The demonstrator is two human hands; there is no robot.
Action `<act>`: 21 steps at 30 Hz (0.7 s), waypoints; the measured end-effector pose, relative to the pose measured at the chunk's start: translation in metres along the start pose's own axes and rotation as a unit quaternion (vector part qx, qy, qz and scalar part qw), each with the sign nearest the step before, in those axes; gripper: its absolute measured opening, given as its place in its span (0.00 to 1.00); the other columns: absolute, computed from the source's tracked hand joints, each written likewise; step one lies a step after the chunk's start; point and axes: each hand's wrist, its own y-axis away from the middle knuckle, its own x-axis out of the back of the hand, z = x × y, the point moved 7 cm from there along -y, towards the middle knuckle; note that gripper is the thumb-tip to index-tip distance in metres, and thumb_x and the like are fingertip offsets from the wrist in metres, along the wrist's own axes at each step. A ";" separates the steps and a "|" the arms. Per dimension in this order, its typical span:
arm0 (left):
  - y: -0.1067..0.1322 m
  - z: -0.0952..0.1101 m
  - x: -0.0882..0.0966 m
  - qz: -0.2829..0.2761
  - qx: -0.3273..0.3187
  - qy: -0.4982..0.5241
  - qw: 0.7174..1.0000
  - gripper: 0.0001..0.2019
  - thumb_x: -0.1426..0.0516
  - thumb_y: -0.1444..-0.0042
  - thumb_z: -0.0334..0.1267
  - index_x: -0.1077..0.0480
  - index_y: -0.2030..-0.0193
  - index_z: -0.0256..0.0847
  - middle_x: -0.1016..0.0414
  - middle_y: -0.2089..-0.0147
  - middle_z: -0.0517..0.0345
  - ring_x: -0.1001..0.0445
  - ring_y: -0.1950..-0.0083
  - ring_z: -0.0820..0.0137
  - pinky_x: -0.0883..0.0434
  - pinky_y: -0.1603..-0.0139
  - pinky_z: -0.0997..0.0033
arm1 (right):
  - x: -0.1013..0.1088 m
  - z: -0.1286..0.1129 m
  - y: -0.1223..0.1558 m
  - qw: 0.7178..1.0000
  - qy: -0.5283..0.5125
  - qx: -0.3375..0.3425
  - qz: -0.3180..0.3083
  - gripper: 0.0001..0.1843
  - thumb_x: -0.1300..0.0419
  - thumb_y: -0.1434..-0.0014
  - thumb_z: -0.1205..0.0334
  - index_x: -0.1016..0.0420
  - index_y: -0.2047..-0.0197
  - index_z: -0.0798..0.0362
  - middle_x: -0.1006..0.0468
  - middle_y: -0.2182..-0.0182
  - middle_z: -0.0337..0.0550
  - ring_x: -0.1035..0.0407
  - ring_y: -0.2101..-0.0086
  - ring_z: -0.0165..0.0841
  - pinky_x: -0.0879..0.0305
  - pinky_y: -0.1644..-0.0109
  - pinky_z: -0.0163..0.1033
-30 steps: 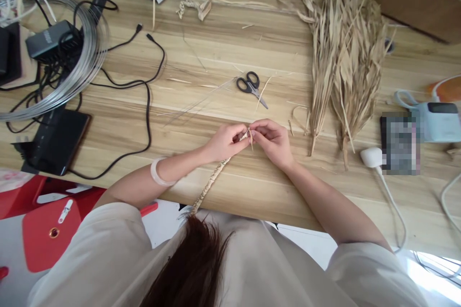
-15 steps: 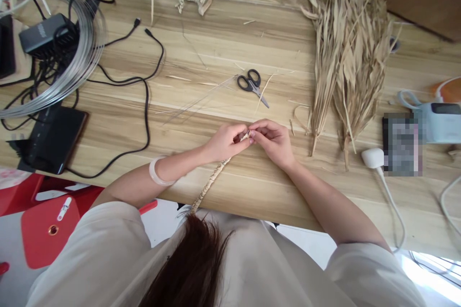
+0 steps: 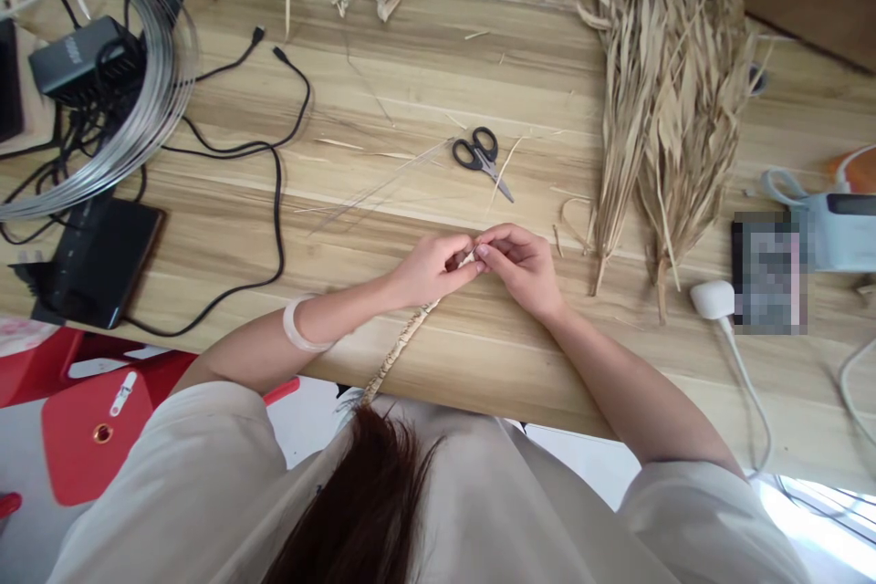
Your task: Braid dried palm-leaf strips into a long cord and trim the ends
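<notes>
A braided straw cord (image 3: 401, 347) runs from the table's near edge up to my hands. My left hand (image 3: 431, 269) pinches the cord's far end, fingers closed round it. My right hand (image 3: 524, 269) meets it fingertip to fingertip and pinches the same end. Both hands rest on the wooden table (image 3: 479, 356) near its front edge. Black-handled scissors (image 3: 483, 158) lie just beyond my hands, and thin loose straw strands (image 3: 383, 187) lie to their left.
Two bundles of dried leaves (image 3: 657, 119) lie to the right. A wire coil (image 3: 137, 109), black cables (image 3: 277, 192) and black boxes (image 3: 102, 260) fill the left. A white charger (image 3: 712, 299), a phone and a pale blue device (image 3: 835, 233) sit at the right. A red stool (image 3: 88, 438) stands below.
The short straw end that stuck out between my fingertips is tucked in. My hands have stayed in place, fingers shifting slightly.
</notes>
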 end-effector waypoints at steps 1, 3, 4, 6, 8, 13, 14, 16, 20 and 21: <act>0.000 0.000 0.000 0.000 -0.001 0.003 1.000 0.15 0.45 0.44 0.44 0.37 0.75 0.36 0.44 0.80 0.66 0.45 0.78 0.79 0.48 0.76 0.76 | 0.000 0.000 0.000 1.000 0.001 0.001 0.001 0.07 0.34 0.47 0.58 0.25 0.67 0.52 0.25 0.76 0.36 0.32 0.76 0.25 0.33 0.72 0.32; 0.000 0.000 0.000 0.001 -0.002 0.006 1.000 0.15 0.45 0.44 0.44 0.37 0.76 0.36 0.44 0.81 0.66 0.45 0.78 0.79 0.48 0.76 0.76 | 0.000 0.000 0.000 1.000 0.004 0.002 0.002 0.07 0.34 0.47 0.59 0.25 0.67 0.52 0.25 0.76 0.36 0.32 0.76 0.25 0.33 0.71 0.32; 0.000 0.000 0.000 0.001 -0.002 0.006 1.000 0.15 0.45 0.44 0.44 0.37 0.75 0.36 0.44 0.81 0.66 0.45 0.78 0.79 0.48 0.76 0.76 | 0.001 0.000 0.000 1.000 0.004 0.001 0.001 0.07 0.34 0.47 0.59 0.25 0.67 0.52 0.24 0.76 0.36 0.32 0.76 0.25 0.33 0.71 0.32; 0.000 0.000 0.000 0.000 -0.001 0.008 1.000 0.14 0.45 0.44 0.44 0.37 0.75 0.36 0.44 0.81 0.66 0.45 0.78 0.79 0.48 0.76 0.76 | 0.001 0.000 0.000 1.000 0.003 -0.001 0.002 0.07 0.34 0.47 0.59 0.25 0.67 0.52 0.24 0.76 0.36 0.32 0.76 0.24 0.34 0.72 0.32; 0.000 0.000 -0.001 -0.001 0.000 0.008 1.000 0.14 0.45 0.44 0.43 0.37 0.75 0.36 0.44 0.81 0.66 0.45 0.78 0.79 0.48 0.76 0.76 | 0.001 0.001 0.000 1.000 -0.001 -0.003 0.002 0.07 0.34 0.47 0.59 0.25 0.67 0.52 0.24 0.76 0.36 0.32 0.76 0.24 0.33 0.72 0.32; 0.000 0.002 0.000 0.004 -0.006 0.005 1.000 0.14 0.45 0.44 0.42 0.37 0.76 0.36 0.44 0.81 0.66 0.45 0.77 0.79 0.48 0.76 0.76 | 0.001 0.001 0.000 1.000 -0.005 -0.002 0.000 0.07 0.34 0.47 0.59 0.25 0.67 0.52 0.24 0.75 0.37 0.32 0.75 0.25 0.32 0.71 0.32; 0.000 0.002 0.000 0.004 -0.007 0.005 1.000 0.14 0.45 0.44 0.42 0.37 0.76 0.36 0.44 0.80 0.66 0.45 0.77 0.79 0.48 0.76 0.76 | 0.001 0.001 0.000 1.000 -0.003 -0.001 0.000 0.07 0.34 0.47 0.59 0.25 0.67 0.52 0.24 0.75 0.37 0.32 0.75 0.25 0.32 0.71 0.32; 0.000 0.001 0.000 0.001 -0.008 0.005 1.000 0.14 0.45 0.43 0.42 0.37 0.75 0.36 0.43 0.80 0.66 0.45 0.77 0.79 0.48 0.76 0.76 | 0.001 0.001 0.000 1.000 0.002 -0.002 0.000 0.08 0.34 0.47 0.58 0.26 0.67 0.52 0.24 0.76 0.37 0.32 0.75 0.25 0.32 0.71 0.32; 0.000 0.001 -0.001 -0.001 -0.009 0.006 1.000 0.13 0.45 0.43 0.42 0.36 0.74 0.36 0.42 0.80 0.66 0.45 0.77 0.79 0.47 0.76 0.76 | 0.001 0.001 0.000 1.000 0.010 -0.005 0.000 0.08 0.34 0.48 0.57 0.26 0.67 0.52 0.25 0.76 0.37 0.32 0.76 0.25 0.32 0.71 0.33; 0.000 0.001 -0.001 -0.001 -0.009 0.007 1.000 0.13 0.45 0.43 0.42 0.36 0.74 0.36 0.42 0.80 0.66 0.45 0.78 0.79 0.47 0.76 0.76 | 0.001 0.001 0.000 1.000 0.010 -0.005 0.000 0.08 0.34 0.48 0.58 0.26 0.67 0.52 0.25 0.76 0.37 0.32 0.76 0.25 0.32 0.71 0.33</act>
